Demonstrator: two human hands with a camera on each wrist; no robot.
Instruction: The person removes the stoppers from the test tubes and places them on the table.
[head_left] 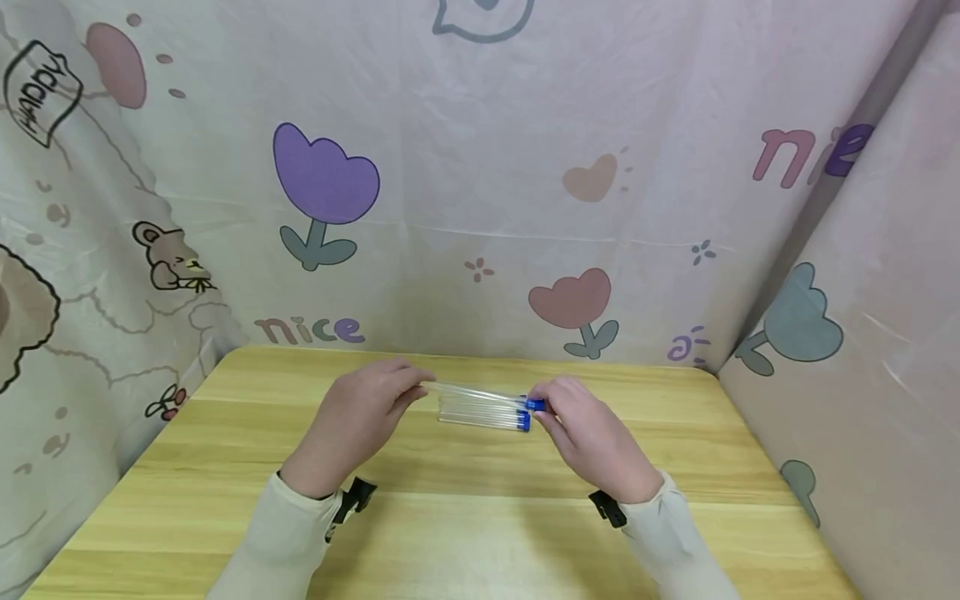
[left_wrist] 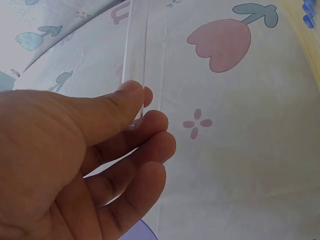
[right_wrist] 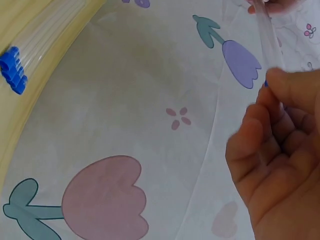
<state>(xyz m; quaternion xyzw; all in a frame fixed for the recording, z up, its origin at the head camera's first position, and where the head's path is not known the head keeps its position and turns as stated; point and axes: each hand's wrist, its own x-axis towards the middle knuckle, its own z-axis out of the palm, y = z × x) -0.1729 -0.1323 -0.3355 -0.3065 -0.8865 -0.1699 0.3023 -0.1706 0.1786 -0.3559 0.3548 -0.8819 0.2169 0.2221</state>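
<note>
A clear test tube with a blue cap (head_left: 480, 392) is held up between both hands. My left hand (head_left: 367, 408) pinches its rounded clear end between thumb and forefinger, the other fingers loosely bent, as the left wrist view shows. At the other end, the thumb and fingers of my right hand (head_left: 588, 429) grip the blue cap, which they mostly cover in the right wrist view. Below it, several more capped clear tubes (head_left: 480, 417) lie side by side on the table, their blue caps (right_wrist: 13, 70) lined up at the right.
The wooden table (head_left: 465, 533) reaches back to a patterned cloth (head_left: 465, 167) that hangs behind it and along both sides. Black straps or mounts (head_left: 356, 498) sit at both wrists, over light sleeves (head_left: 277, 542).
</note>
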